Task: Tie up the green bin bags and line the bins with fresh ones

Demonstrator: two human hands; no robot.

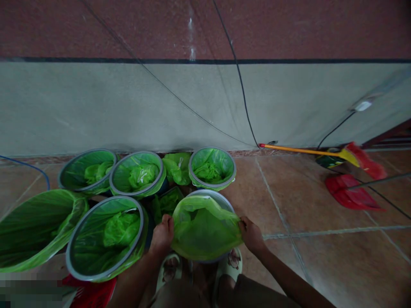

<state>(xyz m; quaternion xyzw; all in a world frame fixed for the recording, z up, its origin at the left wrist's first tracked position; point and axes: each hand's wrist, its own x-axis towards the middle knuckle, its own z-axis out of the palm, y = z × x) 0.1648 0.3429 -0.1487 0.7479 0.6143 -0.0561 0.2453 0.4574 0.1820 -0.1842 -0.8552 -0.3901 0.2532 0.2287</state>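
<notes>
My left hand [162,234] pinches the left edge of a green plastic bag [205,229]. On the opposite edge, my right hand [251,234] is closed as well, so the bag's mouth is stretched between them. Under the bag stands a bin with a grey rim [224,200], mostly covered by the green plastic. Just left of my left hand is a lined bin [72,252] with crumpled green plastic inside. Behind the bag, close to the wall, another lined bin [233,164] holds more crumpled green plastic.
More green-lined bins [112,175] stand at left, with a large green-lined container [75,207] beside them. A red basket [96,295] is at lower left. To the right lie a broom [298,150] and a red dustpan [348,188]. Black cables [242,92] hang down the wall.
</notes>
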